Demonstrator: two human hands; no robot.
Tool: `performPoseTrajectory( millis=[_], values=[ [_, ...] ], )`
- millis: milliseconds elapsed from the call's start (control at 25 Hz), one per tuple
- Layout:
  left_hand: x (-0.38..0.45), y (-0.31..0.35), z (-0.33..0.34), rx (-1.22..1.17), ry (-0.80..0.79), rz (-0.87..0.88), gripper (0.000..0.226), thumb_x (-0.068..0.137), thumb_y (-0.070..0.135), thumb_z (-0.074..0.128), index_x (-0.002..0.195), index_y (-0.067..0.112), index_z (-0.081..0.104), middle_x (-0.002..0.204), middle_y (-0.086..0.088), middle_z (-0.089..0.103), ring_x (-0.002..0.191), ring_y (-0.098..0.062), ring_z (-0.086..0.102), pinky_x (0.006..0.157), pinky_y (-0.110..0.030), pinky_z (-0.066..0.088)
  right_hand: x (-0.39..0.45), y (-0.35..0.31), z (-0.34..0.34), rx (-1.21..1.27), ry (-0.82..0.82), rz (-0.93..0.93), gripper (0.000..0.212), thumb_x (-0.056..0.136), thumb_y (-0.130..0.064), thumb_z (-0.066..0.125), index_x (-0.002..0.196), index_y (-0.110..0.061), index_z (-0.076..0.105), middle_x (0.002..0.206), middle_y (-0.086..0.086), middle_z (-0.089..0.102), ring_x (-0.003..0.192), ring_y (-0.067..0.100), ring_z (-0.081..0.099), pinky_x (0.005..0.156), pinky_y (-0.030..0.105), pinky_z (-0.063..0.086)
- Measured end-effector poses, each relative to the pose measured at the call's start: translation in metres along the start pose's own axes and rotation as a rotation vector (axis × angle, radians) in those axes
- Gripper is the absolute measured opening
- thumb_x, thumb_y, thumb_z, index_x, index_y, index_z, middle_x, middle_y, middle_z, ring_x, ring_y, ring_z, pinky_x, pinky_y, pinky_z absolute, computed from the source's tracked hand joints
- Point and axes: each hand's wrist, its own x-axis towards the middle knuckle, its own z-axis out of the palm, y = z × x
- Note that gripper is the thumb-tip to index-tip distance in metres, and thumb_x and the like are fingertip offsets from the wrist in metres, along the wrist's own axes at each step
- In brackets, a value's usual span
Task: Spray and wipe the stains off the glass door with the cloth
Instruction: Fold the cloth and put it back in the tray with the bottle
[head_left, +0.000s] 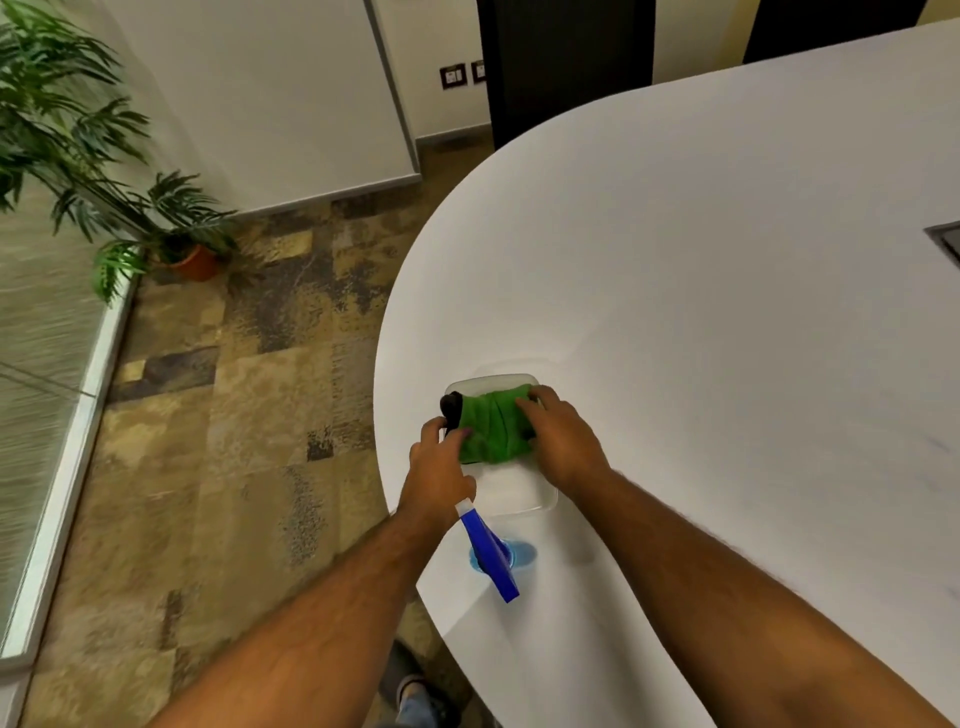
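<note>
A: Where is the green cloth (496, 426) found?
B: In a clear tray (524, 499) near the table's (727, 312) rounded left edge. It is pinched by the left hand (436, 467) and pressed under the curled right hand (558, 441).
A: And the spray bottle (491, 553)?
B: Just behind the tray at the near edge; no label can be read. The far tabletop is left open.
</note>
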Motion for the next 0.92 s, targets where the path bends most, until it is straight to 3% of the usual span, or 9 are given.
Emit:
performPoseTrajectory(
  millis=[120, 200, 280, 400, 520, 760, 840, 920],
  values=[
    [-0.007, -0.011, -0.009, -0.054, 0.032, 0.046, 0.068, 0.093, 0.009, 0.077, 0.154, 0.023, 0.051, 0.171, -0.001, 0.027, 0.143, -0.025, 0.044, 0.106, -0.029, 0.045, -0.011, 0.003, -0.011, 0.009, 0.013, -0.027, 0.06, 0.098, -0.021, 0.07, 0.155, -0.019, 0.052, 0.168, 0.005, 0.041, 0.141, 0.033, 0.05, 0.112, 0.047, 0.049],
    [-0.021, -0.023, -0.014, -0.075, 0.116, 0.097, 0.062, 0.094, 0.007, 0.075, 0.149, 0.025, 0.055, 0.167, 0.003, 0.035, 0.139, -0.021, 0.047, 0.106, -0.031, 0.048, -0.039, 0.007, -0.012, 0.063, 0.139, -0.028, 0.054, 0.096, -0.018, 0.072, 0.149, -0.018, 0.059, 0.161, 0.006, 0.05, 0.137, 0.032, 0.052, 0.11, 0.046, 0.051],
    [-0.041, -0.037, -0.013, -0.115, 0.146, 0.129, 0.056, 0.091, -0.001, 0.074, 0.137, 0.028, 0.059, 0.152, 0.006, 0.05, 0.129, -0.019, 0.057, 0.1, -0.034, 0.057, -0.076, 0.014, -0.003, 0.144, 0.164, -0.071, 0.048, 0.094, -0.009, 0.069, 0.141, -0.017, 0.064, 0.147, 0.006, 0.06, 0.13, 0.028, 0.057, 0.107, 0.039, 0.052],
    [-0.076, -0.056, -0.001, -0.082, -0.117, 0.152, 0.061, 0.087, -0.001, 0.074, 0.136, 0.03, 0.056, 0.139, 0.006, 0.06, 0.121, -0.017, 0.062, 0.09, -0.029, 0.059, -0.123, 0.014, 0.015, 0.231, -0.049, -0.134, 0.057, 0.086, -0.002, 0.068, 0.139, -0.021, 0.065, 0.142, -0.001, 0.062, 0.129, 0.02, 0.057, 0.106, 0.026, 0.048],
    [-0.095, -0.06, 0.018, -0.006, -0.272, 0.164, 0.07, 0.085, 0.019, 0.085, 0.145, 0.028, 0.051, 0.145, 0.003, 0.058, 0.119, -0.011, 0.059, 0.093, -0.027, 0.056, -0.142, 0.003, 0.037, 0.162, -0.158, -0.15, 0.066, 0.086, -0.017, 0.078, 0.148, -0.031, 0.058, 0.154, -0.008, 0.052, 0.135, 0.014, 0.05, 0.106, 0.022, 0.042],
    [-0.099, -0.039, 0.036, -0.11, -0.127, 0.14, 0.063, 0.086, 0.035, 0.088, 0.142, 0.023, 0.06, 0.139, -0.001, 0.066, 0.11, -0.006, 0.053, 0.084, -0.013, 0.043, -0.141, -0.012, 0.031, 0.173, -0.113, -0.176, 0.061, 0.09, -0.04, 0.083, 0.145, -0.024, 0.064, 0.157, -0.002, 0.052, 0.139, 0.02, 0.05, 0.107, 0.035, 0.049],
    [-0.104, -0.037, 0.028, -0.138, -0.138, 0.206, 0.056, 0.085, 0.037, 0.089, 0.134, 0.034, 0.063, 0.13, 0.011, 0.068, 0.103, -0.006, 0.058, 0.083, -0.015, 0.049, -0.145, -0.013, 0.021, 0.197, -0.119, -0.187, 0.057, 0.089, -0.041, 0.084, 0.141, -0.024, 0.067, 0.153, -0.005, 0.055, 0.135, 0.017, 0.051, 0.104, 0.034, 0.051],
    [-0.107, -0.03, 0.009, -0.191, -0.153, 0.304, 0.05, 0.084, 0.045, 0.088, 0.125, 0.046, 0.06, 0.119, 0.034, 0.061, 0.1, -0.006, 0.062, 0.082, -0.021, 0.055, -0.149, -0.012, 0.005, 0.245, -0.115, -0.193, 0.056, 0.087, -0.043, 0.084, 0.139, -0.027, 0.068, 0.147, -0.01, 0.057, 0.128, 0.011, 0.052, 0.1, 0.029, 0.053]
  ],
)
